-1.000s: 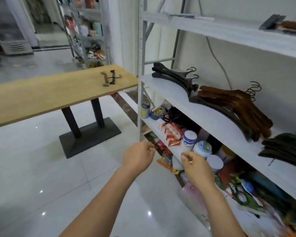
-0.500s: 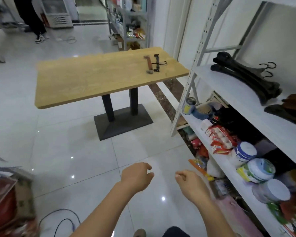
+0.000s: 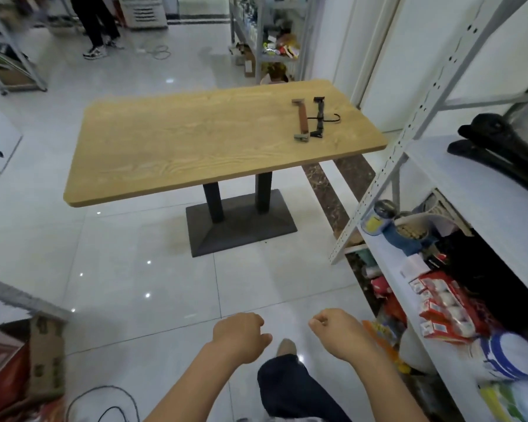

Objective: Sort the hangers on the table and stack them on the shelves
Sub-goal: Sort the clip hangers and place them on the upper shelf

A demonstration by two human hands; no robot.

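Two clip hangers lie side by side near the right end of the wooden table (image 3: 195, 141): a brown hanger (image 3: 301, 120) and a black hanger (image 3: 319, 117) with its hook pointing right. A stack of black hangers (image 3: 497, 147) rests on the white shelf (image 3: 470, 190) at the right. My left hand (image 3: 241, 335) and my right hand (image 3: 339, 333) hang low in front of me above the floor, far from the table. Both hold nothing, with fingers loosely curled.
The table stands on a dark base (image 3: 241, 226). A perforated shelf upright (image 3: 387, 166) stands beside its right end. Cans and packets (image 3: 439, 303) fill the lower shelf. A cardboard box (image 3: 46, 357) and a cable (image 3: 104, 403) lie at lower left. A person's legs (image 3: 98, 25) show at the back.
The view has swung left from the shelves toward the table, which is now central. Both my hands dropped lower and stayed empty.
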